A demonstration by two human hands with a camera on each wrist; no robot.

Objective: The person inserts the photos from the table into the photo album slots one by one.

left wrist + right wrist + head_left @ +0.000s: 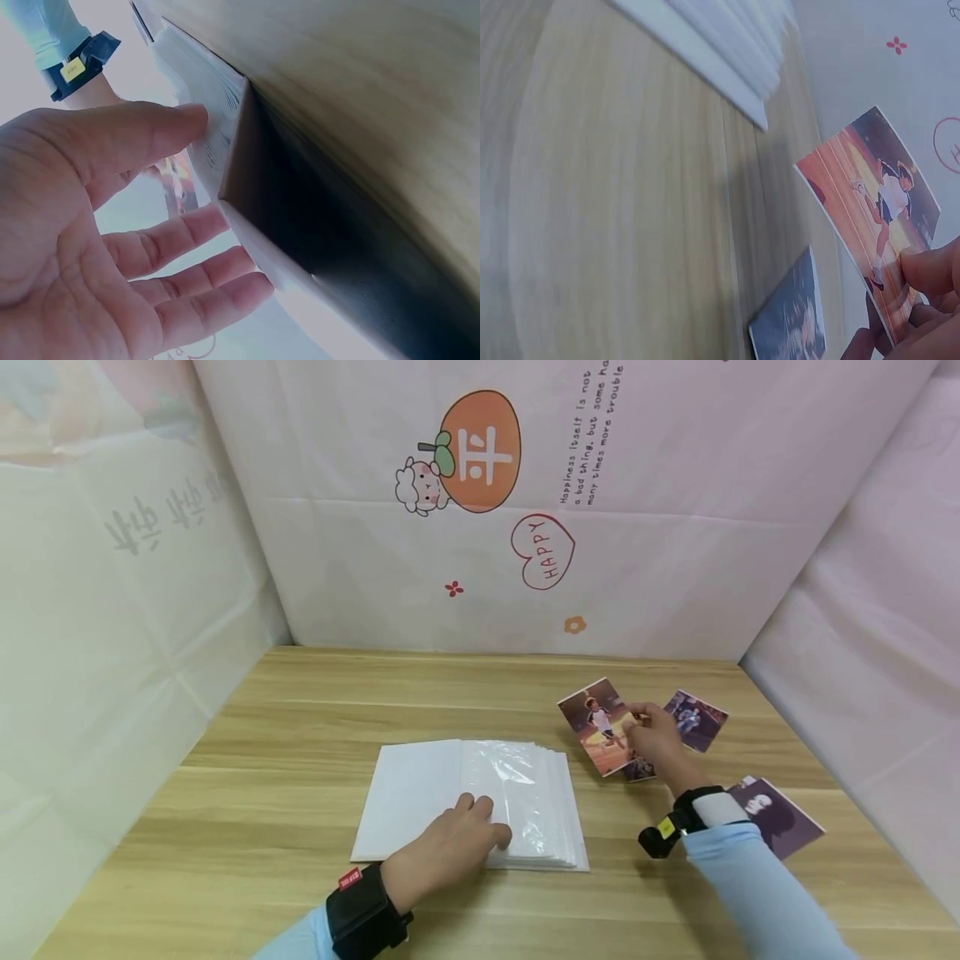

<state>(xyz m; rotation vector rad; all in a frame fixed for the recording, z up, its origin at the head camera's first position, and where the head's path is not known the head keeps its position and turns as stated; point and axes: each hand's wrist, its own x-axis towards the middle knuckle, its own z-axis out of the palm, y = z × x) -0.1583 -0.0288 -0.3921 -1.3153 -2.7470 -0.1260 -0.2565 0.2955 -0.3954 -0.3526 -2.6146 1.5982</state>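
A white photo album (408, 793) lies spread on the wooden table, its clear plastic sleeves (517, 793) shining on the right side. My left hand (450, 843) rests over the album's lower middle; in the left wrist view its thumb (176, 126) touches the page edges, and its fingers extend loosely against the album. To the right of the album, my right hand (660, 743) pinches a photo card (596, 727) by its right edge, thumb on the front. The card, raised and tilted, pictures a player in a white top on an orange floor.
Beneath the held card a dark photo (640, 769) is partly covered. Another photo (701, 720) lies behind the right hand, and a purple-toned photo (783, 822) sits by the right forearm, partly hidden by it. Printed white cloth (360, 585) stands around the table's back and sides.
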